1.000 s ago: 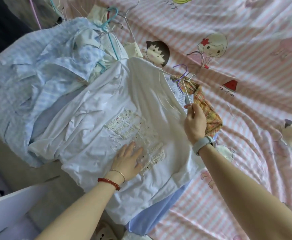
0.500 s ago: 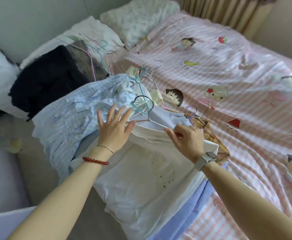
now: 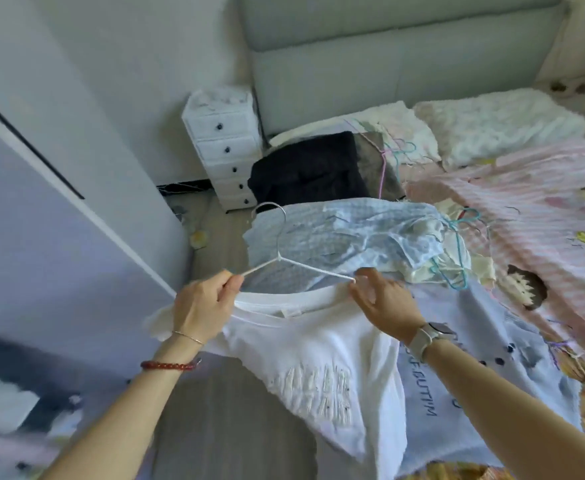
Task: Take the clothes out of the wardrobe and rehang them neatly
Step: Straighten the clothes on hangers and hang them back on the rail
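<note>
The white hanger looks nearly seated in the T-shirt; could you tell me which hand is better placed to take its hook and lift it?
Probably the left hand: it pinches the white hanger arm nearer the hook. The right hand holds the other arm at the white T-shirt collar, farther off.

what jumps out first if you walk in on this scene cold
Front and centre, a white wire hanger is held up, the left hand pinching one arm and the right hand at the other end, with a white embroidered t-shirt draped below. Behind it, a crumpled pale blue checked shirt tops the clothes heap on the pink striped cartoon bedsheet.
</note>
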Available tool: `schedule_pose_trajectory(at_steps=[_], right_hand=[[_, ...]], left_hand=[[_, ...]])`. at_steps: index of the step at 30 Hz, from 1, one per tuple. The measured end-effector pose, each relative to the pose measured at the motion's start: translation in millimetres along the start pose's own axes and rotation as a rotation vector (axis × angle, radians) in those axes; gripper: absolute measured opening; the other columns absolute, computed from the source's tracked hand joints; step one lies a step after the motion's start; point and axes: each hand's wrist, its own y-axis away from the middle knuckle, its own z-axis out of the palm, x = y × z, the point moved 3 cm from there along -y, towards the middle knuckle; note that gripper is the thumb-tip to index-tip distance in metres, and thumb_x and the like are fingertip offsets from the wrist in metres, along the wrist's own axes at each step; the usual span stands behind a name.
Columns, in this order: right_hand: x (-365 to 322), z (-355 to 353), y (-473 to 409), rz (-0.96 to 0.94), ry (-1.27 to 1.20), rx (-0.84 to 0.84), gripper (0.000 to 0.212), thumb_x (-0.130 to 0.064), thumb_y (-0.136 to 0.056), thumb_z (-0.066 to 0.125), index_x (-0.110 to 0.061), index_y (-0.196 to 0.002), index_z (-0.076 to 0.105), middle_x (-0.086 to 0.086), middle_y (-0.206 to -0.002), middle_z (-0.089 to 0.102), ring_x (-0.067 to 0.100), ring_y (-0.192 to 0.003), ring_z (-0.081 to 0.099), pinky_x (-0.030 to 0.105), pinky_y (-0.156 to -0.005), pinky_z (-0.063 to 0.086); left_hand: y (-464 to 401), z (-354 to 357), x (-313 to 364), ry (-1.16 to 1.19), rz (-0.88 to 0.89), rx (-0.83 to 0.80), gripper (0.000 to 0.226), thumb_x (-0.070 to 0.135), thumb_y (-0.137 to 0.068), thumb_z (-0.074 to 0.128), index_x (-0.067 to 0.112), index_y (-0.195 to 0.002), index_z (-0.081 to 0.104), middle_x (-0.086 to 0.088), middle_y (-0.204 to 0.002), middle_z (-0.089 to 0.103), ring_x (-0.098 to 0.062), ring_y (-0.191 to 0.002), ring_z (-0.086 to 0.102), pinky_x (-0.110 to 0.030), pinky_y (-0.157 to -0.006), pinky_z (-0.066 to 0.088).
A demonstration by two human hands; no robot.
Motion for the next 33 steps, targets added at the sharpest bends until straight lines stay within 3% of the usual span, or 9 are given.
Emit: schedule_pose_trajectory(at_steps=[4, 7, 10, 17, 20, 23, 25, 27, 33], right_hand=[[-106, 50, -32, -0.276, -0.093, -0.115, 0.073, -0.065, -0.076, 0.015, -0.012, -0.105, 0.056, 0.012, -0.097, 0.066, 0.032, -0.092, 0.06, 0.034, -0.07, 0.041], [-197, 82, -38, -0.557, -0.066, -0.179, 0.032, -0.05, -0.086, 0.025, -0.026, -0.087, 0.045, 0.011, -0.07, 0.063, 0.032, -0.064, 0.062, 0.03, -0.053, 0.038], [-287, 117, -30, -0.758, -0.003, -0.185, 0.023, -0.04, -0.087, 0.037, -0.023, -0.078, 0.049, 0.001, -0.05, 0.058, 0.026, -0.044, 0.058, 0.02, -0.037, 0.036], [-450, 180, 8, -0.957, -0.225, -0.466, 0.03, -0.048, -0.086, 0.035, -0.024, -0.072, 0.047, 0.006, -0.053, 0.05, 0.032, -0.055, 0.052, 0.027, -0.056, 0.036], [-513, 193, 21, -0.956, -0.321, -0.561, 0.033, -0.039, -0.092, 0.042, -0.03, -0.061, 0.04, -0.011, -0.053, 0.043, 0.02, -0.058, 0.042, 0.028, -0.06, 0.033], [-577, 199, 38, -1.041, -0.334, -0.58, 0.032, -0.042, -0.088, 0.037, -0.024, -0.061, 0.035, -0.012, -0.05, 0.037, 0.026, -0.057, 0.043, 0.031, -0.057, 0.036], [-615, 205, 46, -1.055, -0.35, -0.585, 0.031, -0.043, -0.087, 0.036, -0.02, -0.067, 0.039, 0.005, -0.058, 0.055, 0.037, -0.067, 0.054, 0.037, -0.062, 0.042], [-651, 213, 48, -1.044, -0.362, -0.579, 0.035, -0.037, -0.094, 0.039, -0.016, -0.067, 0.041, 0.018, -0.078, 0.063, 0.038, -0.08, 0.057, 0.039, -0.067, 0.042], [-744, 228, 46, -0.935, -0.454, -0.555, 0.041, -0.029, -0.096, 0.04, -0.02, -0.057, 0.033, 0.023, -0.09, 0.063, 0.039, -0.089, 0.056, 0.035, -0.067, 0.036]], left_hand=[[50, -90, -85, -0.105, -0.22, 0.232, 0.043, 0.035, -0.092, 0.045, 0.011, -0.056, 0.042, -0.015, -0.051, 0.044, -0.038, -0.051, 0.039, -0.027, -0.05, 0.023], [106, -144, -145, -0.096, -0.454, 0.346, 0.033, 0.018, -0.096, 0.047, 0.015, -0.064, 0.04, -0.011, -0.064, 0.047, -0.029, -0.061, 0.039, -0.032, -0.053, 0.022], [167, -191, -202, -0.078, -0.611, 0.495, 0.029, 0.019, -0.096, 0.044, 0.004, -0.073, 0.053, -0.016, -0.073, 0.055, -0.031, -0.07, 0.047, -0.037, -0.059, 0.033], [282, -284, -274, -0.221, -0.794, 0.78, 0.04, 0.027, -0.089, 0.034, -0.002, -0.085, 0.061, -0.025, -0.088, 0.061, -0.041, -0.086, 0.052, -0.046, -0.075, 0.039], [305, -328, -282, -0.274, -0.903, 0.928, 0.028, 0.017, -0.094, 0.044, -0.002, -0.107, 0.059, -0.026, -0.107, 0.058, -0.042, -0.101, 0.048, -0.046, -0.086, 0.037], [314, -374, -275, -0.343, -0.863, 1.066, 0.039, 0.012, -0.087, 0.052, 0.0, -0.124, 0.05, -0.024, -0.124, 0.049, -0.041, -0.116, 0.041, -0.047, -0.096, 0.034], [315, -403, -264, -0.468, -0.793, 1.109, 0.043, 0.014, -0.083, 0.05, 0.002, -0.125, 0.049, -0.021, -0.127, 0.047, -0.04, -0.117, 0.041, -0.048, -0.095, 0.034], [313, -429, -254, -0.619, -0.723, 1.125, 0.045, 0.015, -0.081, 0.047, 0.004, -0.124, 0.051, -0.021, -0.128, 0.047, -0.038, -0.117, 0.04, -0.05, -0.093, 0.036], [295, -504, -244, -1.153, -0.611, 1.079, 0.048, 0.018, -0.08, 0.048, 0.014, -0.128, 0.047, -0.022, -0.138, 0.042, -0.033, -0.13, 0.026, -0.054, -0.101, 0.027]])
